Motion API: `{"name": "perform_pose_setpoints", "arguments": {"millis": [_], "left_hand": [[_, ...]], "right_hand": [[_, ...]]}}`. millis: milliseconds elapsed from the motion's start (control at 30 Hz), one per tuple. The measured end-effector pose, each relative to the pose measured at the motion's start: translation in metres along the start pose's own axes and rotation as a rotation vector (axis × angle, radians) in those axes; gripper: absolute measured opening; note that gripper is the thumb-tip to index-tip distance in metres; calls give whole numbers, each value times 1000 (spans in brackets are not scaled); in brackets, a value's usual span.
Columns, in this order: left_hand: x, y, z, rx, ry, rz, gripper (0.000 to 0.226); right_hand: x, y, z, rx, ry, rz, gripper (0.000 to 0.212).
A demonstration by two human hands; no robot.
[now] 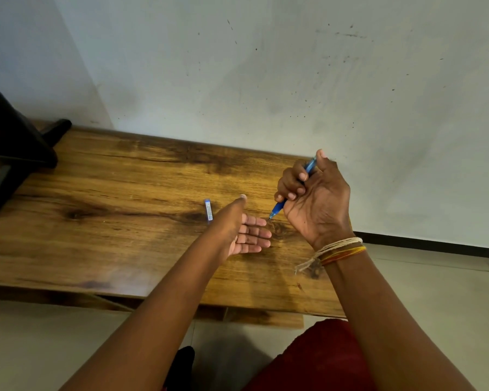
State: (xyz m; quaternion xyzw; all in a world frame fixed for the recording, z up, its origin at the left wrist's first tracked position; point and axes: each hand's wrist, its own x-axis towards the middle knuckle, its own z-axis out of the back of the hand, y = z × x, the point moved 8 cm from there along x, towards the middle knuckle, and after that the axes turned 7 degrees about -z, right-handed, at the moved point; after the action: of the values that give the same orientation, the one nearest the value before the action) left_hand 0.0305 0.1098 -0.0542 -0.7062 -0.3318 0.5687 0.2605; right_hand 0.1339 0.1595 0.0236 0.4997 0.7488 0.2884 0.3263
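Wooden table (110, 221) by the wall (266, 80): right grip (316, 198) fists the blue pen (277, 206); left grip (240, 230), open palm-up near its tip, should cup directly under it.

A dark stand (14, 142), perhaps a stool, sits at the wooden table's (110, 244) left end.

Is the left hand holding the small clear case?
No: the left hand lies open, and the case rests on the table beside it.

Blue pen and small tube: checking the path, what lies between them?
The open left hand, palm up, separates the blue pen from the small tube; head view.
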Motion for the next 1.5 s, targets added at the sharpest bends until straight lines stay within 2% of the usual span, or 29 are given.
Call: {"name": "perform_pose_setpoints", "arguments": {"millis": [1500], "left_hand": [[3, 2, 6, 13, 10, -24, 69]], "right_hand": [[2, -1, 10, 61, -27, -8, 47]]}}
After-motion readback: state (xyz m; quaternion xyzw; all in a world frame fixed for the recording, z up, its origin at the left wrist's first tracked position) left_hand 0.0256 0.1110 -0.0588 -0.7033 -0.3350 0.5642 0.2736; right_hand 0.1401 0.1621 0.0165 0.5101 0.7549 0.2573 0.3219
